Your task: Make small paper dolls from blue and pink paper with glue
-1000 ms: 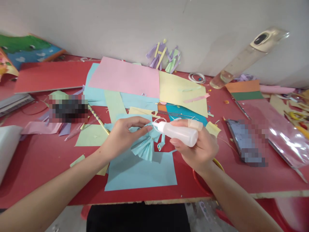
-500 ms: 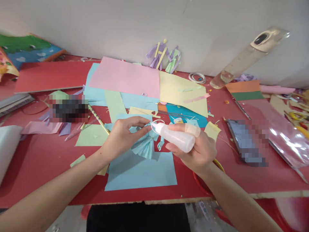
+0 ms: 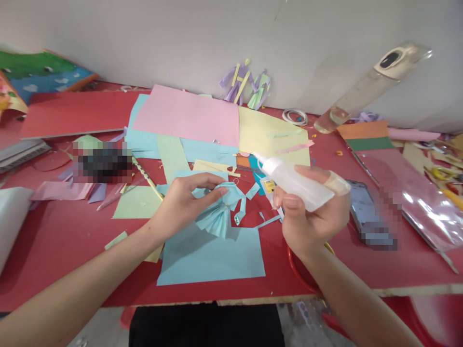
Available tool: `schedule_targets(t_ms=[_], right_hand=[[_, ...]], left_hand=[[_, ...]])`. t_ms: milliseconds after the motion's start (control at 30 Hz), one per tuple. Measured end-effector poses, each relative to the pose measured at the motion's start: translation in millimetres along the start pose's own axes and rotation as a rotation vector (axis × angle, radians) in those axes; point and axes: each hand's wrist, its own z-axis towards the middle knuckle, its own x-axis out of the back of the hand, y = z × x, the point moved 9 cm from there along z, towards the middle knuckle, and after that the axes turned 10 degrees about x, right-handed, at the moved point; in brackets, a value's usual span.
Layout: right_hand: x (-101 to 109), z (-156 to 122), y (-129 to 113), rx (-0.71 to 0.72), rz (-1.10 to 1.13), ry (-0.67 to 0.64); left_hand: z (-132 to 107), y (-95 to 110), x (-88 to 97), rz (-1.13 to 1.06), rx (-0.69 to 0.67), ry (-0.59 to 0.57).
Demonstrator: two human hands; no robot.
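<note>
1. Head view, left side: the left hand (image 3: 184, 202) has its thumb and fingertips pinched together on the gathered top of the pleated light-blue paper fan (image 3: 219, 219). The fan rests on the red table (image 3: 72, 241), and its flared end overlaps the flat light-blue paper sheet (image 3: 213, 260). If that pinch eases, I judge the folds would spring apart and the gather would be lost.
2. Head view, right side: the right hand (image 3: 313, 219) is wrapped firmly round the translucent white plastic squeeze bottle (image 3: 300, 183). The bottle is held in the air, well apart from the fan, with its nozzle tilted up over the pale yellow paper sheet (image 3: 267, 137). A hard squeeze at this angle could drop its contents, probably glue, onto that sheet or onto the dark phone (image 3: 361, 205) just beside the knuckles.
3. Head view, between the hands: loose light-blue paper strips (image 3: 249, 193) lie scattered here. A passing wrist could sweep them away, or a wet nozzle could pick them up.
</note>
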Motion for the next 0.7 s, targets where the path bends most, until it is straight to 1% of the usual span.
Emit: schedule_targets(t_ms=[67,100,233,333,433,700], right_hand=[[-3.8,6.0,-0.2,-0.023,0.120,0.047],[-8.4,8.4,2.4,-0.065,0.173,0.039],[-33.6,4.1,23.6,-0.353,0.332,-0.115],[-47.9,-5.4,32.5,-0.501,0.443,-0.225],[-52.9,-9.5,33.8,-0.549,0.498,-0.255],[-55.7,-12.4,31.6,-0.587,0.551,-0.264]], left_hand=[[-0.2,0.4,-0.4,-0.022,-0.016,-0.002],[-0.4,0.5,-0.4,-0.037,-0.022,-0.003],[-1.7,4.1,-1.3,-0.092,-0.068,-0.033],[-3.0,8.2,-4.1,-0.119,-0.102,-0.083],[-3.9,9.8,-6.1,-0.141,-0.105,-0.110],[-5.6,14.4,-6.1,-0.161,-0.124,-0.115]])
